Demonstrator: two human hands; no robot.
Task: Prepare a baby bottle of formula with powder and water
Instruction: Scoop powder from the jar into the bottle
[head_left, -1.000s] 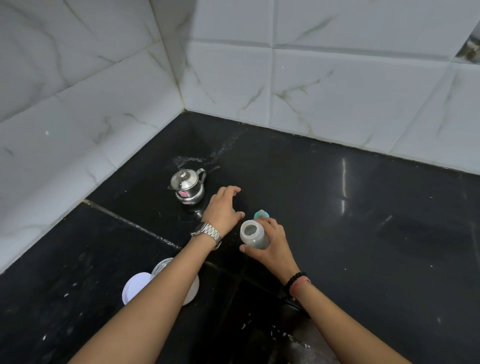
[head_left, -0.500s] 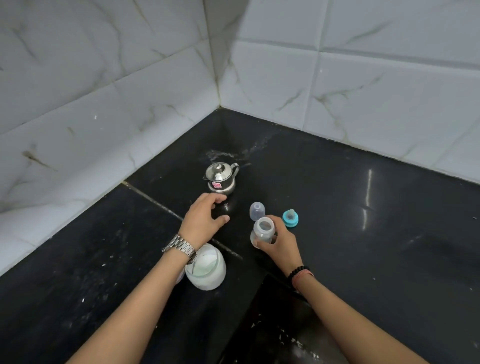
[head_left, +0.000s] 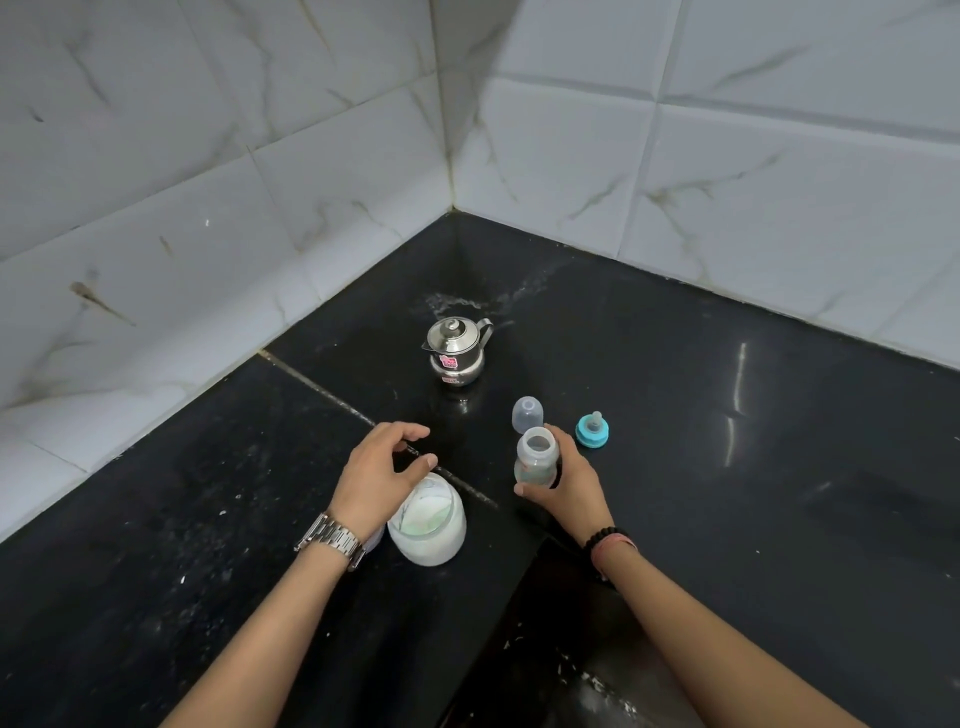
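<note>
Head view, looking down at a black counter (head_left: 727, 493) set into a corner of white marbled wall tiles (head_left: 779, 182).

Landmark: the bottle (head_left: 537, 460), clear, uncapped, mouth open upward, standing on the counter.

Right hand (head_left: 563, 480) grips the bottle from its right side, fingers and thumb curled round the body. Black bead bracelet (head_left: 605, 535) and a pink band at that wrist.

Left hand (head_left: 376, 475) is left of the bottle, held above the counter, fingers loosely curled, thumb apart from them, holding nothing. It hovers over the far rim of the jar (head_left: 428, 519); whether it touches the rim, cannot tell. Metal watch (head_left: 332, 540) on that wrist.

The jar sits left of and nearer than the bottle, open, with white powder inside. A white lid (head_left: 378, 538) peeks out just left of the jar, mostly hidden by the wrist.

Clear cap (head_left: 527, 413) stands just beyond the bottle, close to its mouth. Teal ring with teat (head_left: 592, 430) lies right of the bottle, beside the fingertips, not touching.

Steel kettle (head_left: 457, 348), lid on, pink sticker on its belly, stands well beyond the bottle and a little left, toward the corner
</note>
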